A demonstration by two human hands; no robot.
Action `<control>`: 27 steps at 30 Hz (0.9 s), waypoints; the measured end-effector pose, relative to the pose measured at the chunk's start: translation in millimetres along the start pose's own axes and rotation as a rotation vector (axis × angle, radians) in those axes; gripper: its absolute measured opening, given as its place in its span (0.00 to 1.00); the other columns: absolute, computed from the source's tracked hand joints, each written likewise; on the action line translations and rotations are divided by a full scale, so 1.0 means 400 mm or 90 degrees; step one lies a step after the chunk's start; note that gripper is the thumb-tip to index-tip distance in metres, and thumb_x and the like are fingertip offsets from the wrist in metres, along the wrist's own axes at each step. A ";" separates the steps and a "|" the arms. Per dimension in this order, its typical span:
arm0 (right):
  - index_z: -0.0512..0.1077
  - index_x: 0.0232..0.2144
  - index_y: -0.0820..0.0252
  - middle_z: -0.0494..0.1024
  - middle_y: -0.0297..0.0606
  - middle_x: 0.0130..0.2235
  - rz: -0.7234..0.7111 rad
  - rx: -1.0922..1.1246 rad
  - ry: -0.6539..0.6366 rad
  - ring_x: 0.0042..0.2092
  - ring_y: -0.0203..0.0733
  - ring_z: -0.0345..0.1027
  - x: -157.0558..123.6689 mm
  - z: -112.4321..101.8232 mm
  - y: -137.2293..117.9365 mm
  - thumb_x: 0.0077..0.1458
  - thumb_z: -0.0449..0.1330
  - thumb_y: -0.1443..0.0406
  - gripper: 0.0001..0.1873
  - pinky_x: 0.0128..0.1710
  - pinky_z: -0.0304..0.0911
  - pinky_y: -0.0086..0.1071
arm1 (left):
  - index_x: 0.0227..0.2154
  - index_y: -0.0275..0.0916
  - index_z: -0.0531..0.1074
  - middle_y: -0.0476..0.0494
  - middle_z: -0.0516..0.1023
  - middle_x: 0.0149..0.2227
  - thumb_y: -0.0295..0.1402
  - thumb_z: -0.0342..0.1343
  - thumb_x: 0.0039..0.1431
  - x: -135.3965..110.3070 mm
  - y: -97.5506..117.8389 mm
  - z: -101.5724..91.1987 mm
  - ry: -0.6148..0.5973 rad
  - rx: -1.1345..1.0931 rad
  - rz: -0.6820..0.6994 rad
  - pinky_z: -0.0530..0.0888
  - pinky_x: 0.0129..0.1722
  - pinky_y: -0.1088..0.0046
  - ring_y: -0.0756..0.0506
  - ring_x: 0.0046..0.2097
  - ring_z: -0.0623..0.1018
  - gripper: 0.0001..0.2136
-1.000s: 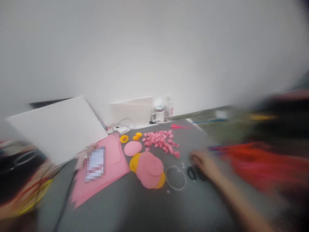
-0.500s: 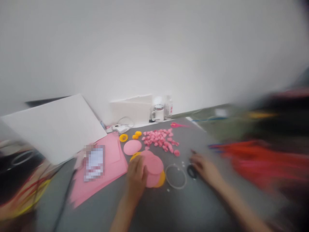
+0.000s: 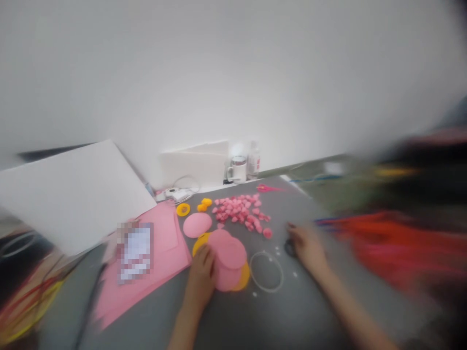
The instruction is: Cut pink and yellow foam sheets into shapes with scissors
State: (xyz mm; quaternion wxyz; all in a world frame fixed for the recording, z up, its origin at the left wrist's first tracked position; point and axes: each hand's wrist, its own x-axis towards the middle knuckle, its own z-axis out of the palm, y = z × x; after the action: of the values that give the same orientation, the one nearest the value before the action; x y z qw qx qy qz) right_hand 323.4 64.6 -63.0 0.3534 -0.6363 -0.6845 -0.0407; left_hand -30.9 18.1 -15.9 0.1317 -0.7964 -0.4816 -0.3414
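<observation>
My left hand (image 3: 201,278) rests at the left edge of a pile of overlapping pink discs (image 3: 232,253), its fingers bent lightly over the rim. Yellow discs (image 3: 243,278) show beneath the pink ones. Farther right, my right hand (image 3: 309,250) has its fingers curled at a black ring-shaped thing (image 3: 289,248), partly hidden behind them and blurred. Between the hands a thin pale hoop (image 3: 266,272) lies on the grey table, with a few small white bits around it. A single pink disc (image 3: 197,225) lies just beyond my left hand.
Behind the discs are small pink pieces (image 3: 237,210), yellow pieces (image 3: 204,204) and a yellow ring (image 3: 183,209). Pink sheets (image 3: 170,260) lie left under a pixelated item. Pink scissors (image 3: 268,188), a mug (image 3: 239,170) and a bottle (image 3: 253,160) stand or lie at the back.
My left hand has shifted slightly left along the disc pile. The black ring-shaped thing has moved away from me and now sits closer under my right fingers. The view has shifted a little.
</observation>
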 end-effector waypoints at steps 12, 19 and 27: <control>0.73 0.38 0.60 0.75 0.45 0.36 -0.003 0.022 0.010 0.39 0.48 0.67 -0.008 0.002 0.011 0.53 0.48 0.67 0.15 0.39 0.62 0.41 | 0.39 0.33 0.70 0.34 0.74 0.41 0.21 0.48 0.54 -0.005 0.000 -0.010 0.082 -0.005 -0.031 0.74 0.45 0.58 0.41 0.46 0.74 0.11; 0.69 0.43 0.61 0.76 0.44 0.35 0.068 0.055 -0.024 0.36 0.47 0.68 0.006 -0.009 -0.003 0.57 0.48 0.57 0.18 0.39 0.62 0.40 | 0.37 0.34 0.70 0.36 0.75 0.38 0.22 0.48 0.55 -0.005 -0.001 -0.016 0.099 -0.014 -0.029 0.75 0.42 0.62 0.43 0.42 0.74 0.09; 0.71 0.31 0.60 0.75 0.44 0.32 0.018 0.009 -0.011 0.35 0.48 0.67 0.004 -0.003 0.004 0.55 0.49 0.56 0.16 0.38 0.60 0.40 | 0.41 0.34 0.69 0.36 0.74 0.38 0.23 0.46 0.57 -0.018 -0.002 -0.027 0.137 0.007 -0.092 0.74 0.42 0.64 0.44 0.41 0.74 0.11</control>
State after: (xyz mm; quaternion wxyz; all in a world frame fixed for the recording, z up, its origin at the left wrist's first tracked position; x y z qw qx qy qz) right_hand 325.3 65.6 -62.0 0.3527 -0.6440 -0.6784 -0.0255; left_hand -38.4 7.8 -12.8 0.1618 -0.7176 -0.5228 -0.4308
